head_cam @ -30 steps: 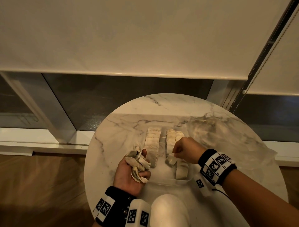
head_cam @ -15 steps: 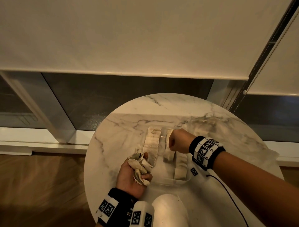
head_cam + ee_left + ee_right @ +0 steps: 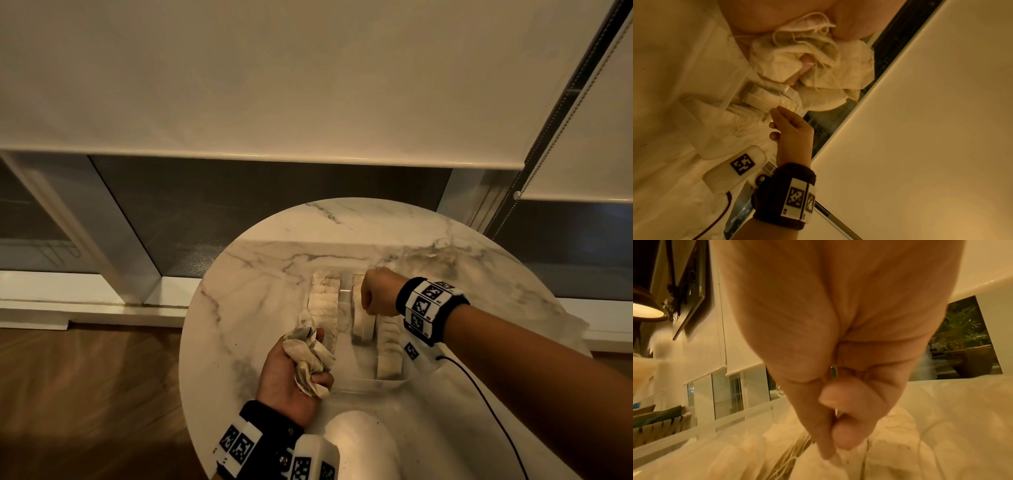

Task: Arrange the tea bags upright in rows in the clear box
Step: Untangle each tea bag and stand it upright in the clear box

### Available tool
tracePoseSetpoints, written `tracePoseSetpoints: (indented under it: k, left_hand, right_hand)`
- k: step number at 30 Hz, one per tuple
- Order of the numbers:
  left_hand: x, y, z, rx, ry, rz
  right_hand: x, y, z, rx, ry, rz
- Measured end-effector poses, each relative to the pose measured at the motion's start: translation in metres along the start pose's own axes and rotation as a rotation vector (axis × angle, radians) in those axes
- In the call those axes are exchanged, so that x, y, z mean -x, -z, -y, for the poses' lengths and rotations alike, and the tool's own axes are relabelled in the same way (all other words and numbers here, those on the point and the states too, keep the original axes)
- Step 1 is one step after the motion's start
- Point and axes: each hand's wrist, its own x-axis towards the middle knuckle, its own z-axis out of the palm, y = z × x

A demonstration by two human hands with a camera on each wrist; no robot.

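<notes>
We see three part-filled rows of tea bags (image 3: 324,301) upright in the clear box (image 3: 371,385), frame centre. Right hand (image 3: 378,296) pinches one into the middle row; left hand (image 3: 291,373) clutches a bunch not yet placed.

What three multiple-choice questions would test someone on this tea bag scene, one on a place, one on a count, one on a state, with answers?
1. Where is the right hand?
A. Over the far end of the middle row in the clear box
B. Resting on the floor
C. On the blind

2. How many rows of tea bags stand in the box?
A. One
B. Three
C. Six

3. What is the left hand doing?
A. Lying flat and empty
B. Holding the box lid
C. Clutching a bunch of loose tea bags

Answers: 1 A, the head view shows the fist above the middle row's far end. 2 B, three rows show side by side. 3 C, fingers curl round a crumpled bunch beside the box.
</notes>
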Motion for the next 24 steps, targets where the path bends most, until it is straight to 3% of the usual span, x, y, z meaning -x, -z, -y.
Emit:
tracePoseSetpoints:
  k: [11, 17, 20, 24]
  left_hand:
    - [0.002, -0.009, 0.015, -0.023, -0.049, -0.038]
    - [0.004, -0.02, 0.023, -0.04, 0.036, 0.01]
    - [0.007, -0.033, 0.034, -0.09, 0.066, 0.015]
    - [0.01, -0.045, 0.052, -0.17, 0.091, 0.006]
  right_hand:
    - [0.062, 0.003, -0.024, -0.33, 0.01, -0.113]
    - [0.117, -0.029, -0.034, -0.702, 0.049, -0.404]
    - [0.144, -0.048, -0.015, -0.908, 0.142, -0.532]
    - [0.161, -0.067, 0.008, -0.944, 0.284, -0.539]
